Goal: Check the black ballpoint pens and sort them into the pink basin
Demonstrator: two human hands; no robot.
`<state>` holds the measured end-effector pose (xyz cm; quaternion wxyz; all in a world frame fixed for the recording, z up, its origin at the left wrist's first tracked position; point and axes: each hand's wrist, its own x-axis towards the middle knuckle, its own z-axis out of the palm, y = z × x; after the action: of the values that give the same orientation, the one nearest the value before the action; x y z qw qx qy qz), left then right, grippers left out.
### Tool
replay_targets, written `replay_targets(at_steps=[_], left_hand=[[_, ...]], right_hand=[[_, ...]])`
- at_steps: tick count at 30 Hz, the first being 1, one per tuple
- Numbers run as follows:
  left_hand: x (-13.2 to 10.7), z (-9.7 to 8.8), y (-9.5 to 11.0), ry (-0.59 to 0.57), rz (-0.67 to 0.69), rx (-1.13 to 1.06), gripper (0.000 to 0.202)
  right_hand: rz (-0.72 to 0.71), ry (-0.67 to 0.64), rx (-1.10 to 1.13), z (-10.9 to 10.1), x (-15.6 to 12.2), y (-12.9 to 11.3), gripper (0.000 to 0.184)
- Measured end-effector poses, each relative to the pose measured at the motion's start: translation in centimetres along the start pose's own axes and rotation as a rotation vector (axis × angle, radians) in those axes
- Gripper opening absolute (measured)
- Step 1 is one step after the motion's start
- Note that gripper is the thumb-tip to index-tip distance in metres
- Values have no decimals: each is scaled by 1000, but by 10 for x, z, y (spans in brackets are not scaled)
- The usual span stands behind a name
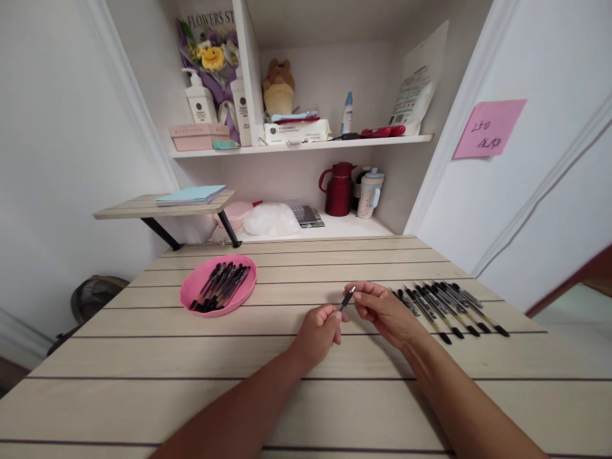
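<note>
At the far left of the counter (182, 357), a light-blue paper stack (191, 194) lies on a small raised shelf (125, 208). In front of it, a pink tray (187, 290) holds a heap of dark pens (222, 285). Near the middle, the left hand (321, 328) grips the lower end of a black pen (347, 299), raised and tilted with its silver tip up. The right hand (380, 310) curls its fingers at that tip; whether they pinch it, I cannot tell. Beyond, a slanting row of pens (442, 305) lies side by side.
</note>
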<state>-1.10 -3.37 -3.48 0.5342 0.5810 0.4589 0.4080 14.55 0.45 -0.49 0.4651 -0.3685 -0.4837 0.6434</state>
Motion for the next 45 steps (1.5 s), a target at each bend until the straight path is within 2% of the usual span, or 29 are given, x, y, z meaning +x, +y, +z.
replay_targets(at_steps=[9,15,18,22,24,25,27,28,30,32,34,38,40,42,45], left_hand=[[-7,-3,10,90,154,274,30],[-7,-3,12,116,176,336,29],[-6,-3,11,124,137,298,29],[-3,-2,8,155,-10,142,26],[-2,-2,7,175,-70,53,26],[-1,-2,8,180,-88,16,27],[0,-2,8,182,-106,-27,27],[0,-2,8,181,-109,-35,28],[0,-2,9,177,-111,-32,28],[0,-1,9,172,-111,-19,27],[1,-1,9,170,-111,-8,25],[1,-1,7,178,-116,-1,24],[2,-1,6,178,-117,-2,24],[2,-2,5,175,-116,-2,25],[2,-3,3,162,-102,1,25]], right_hand=[[-23,12,16,-1,2,3,26],[-42,11,-16,-2,3,5,26],[-43,12,-39,-1,3,7,27],[-49,10,-83,-5,4,3,28],[-110,98,-116,-15,7,-2,31],[-151,185,-155,-22,9,-5,33],[-212,403,-334,-40,14,-9,31],[-220,497,-491,-48,16,-10,29],[-208,582,-875,-60,18,-10,24],[-171,545,-1233,-61,18,-7,23],[-119,485,-1485,-53,16,-2,24],[-70,402,-1732,-29,13,9,18],[-87,393,-1740,-24,14,11,15],[-128,405,-1632,-23,15,11,11],[-225,384,-1161,-25,18,9,12]])
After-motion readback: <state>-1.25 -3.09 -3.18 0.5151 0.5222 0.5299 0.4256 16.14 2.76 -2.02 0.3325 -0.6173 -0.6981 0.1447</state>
